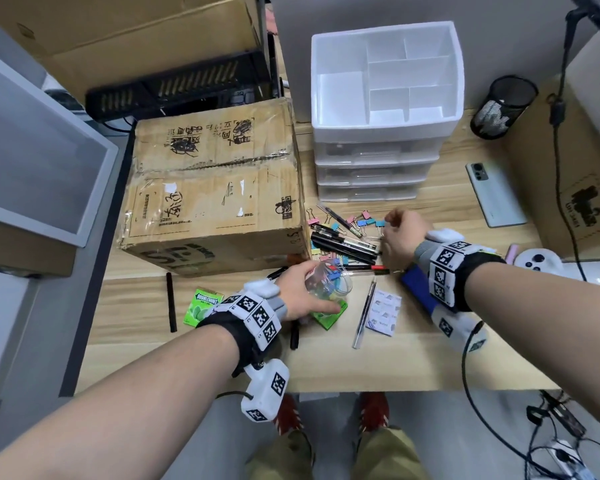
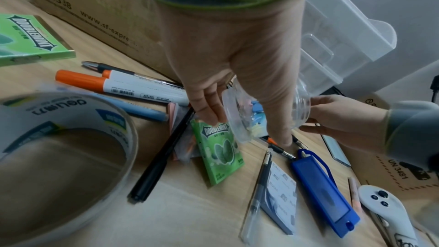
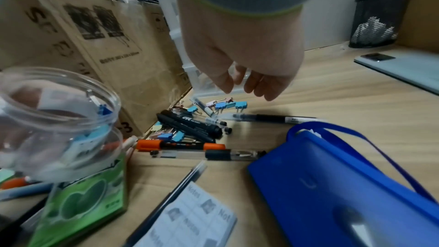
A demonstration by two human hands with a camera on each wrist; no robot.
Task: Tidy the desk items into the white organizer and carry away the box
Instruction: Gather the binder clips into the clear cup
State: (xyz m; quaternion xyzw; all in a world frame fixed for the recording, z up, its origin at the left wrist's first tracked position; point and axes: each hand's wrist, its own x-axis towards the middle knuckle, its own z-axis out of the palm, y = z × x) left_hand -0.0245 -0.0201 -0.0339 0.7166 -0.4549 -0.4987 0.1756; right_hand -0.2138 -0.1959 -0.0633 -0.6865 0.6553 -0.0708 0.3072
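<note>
My left hand (image 1: 321,289) grips a clear plastic jar (image 1: 340,282) tilted on its side, with coloured binder clips inside; the left wrist view shows my thumb and fingers round the jar (image 2: 240,115). My right hand (image 1: 400,233) hovers over loose binder clips (image 1: 364,220) and a heap of black pens (image 1: 343,244). In the right wrist view its fingers (image 3: 261,85) hang relaxed and hold nothing. The white organizer (image 1: 381,131), with dividers on top and drawers below, stands just behind. The taped cardboard box (image 1: 215,188) sits to its left.
Near the jar lie two green gum packs (image 1: 203,304), a notes pad (image 1: 383,315), a blue card holder (image 1: 416,289) and more pens (image 2: 142,87). A tape roll (image 2: 59,138) is by my left wrist. A phone (image 1: 496,194), mesh cup (image 1: 503,107) and white controller (image 1: 537,263) are on the right.
</note>
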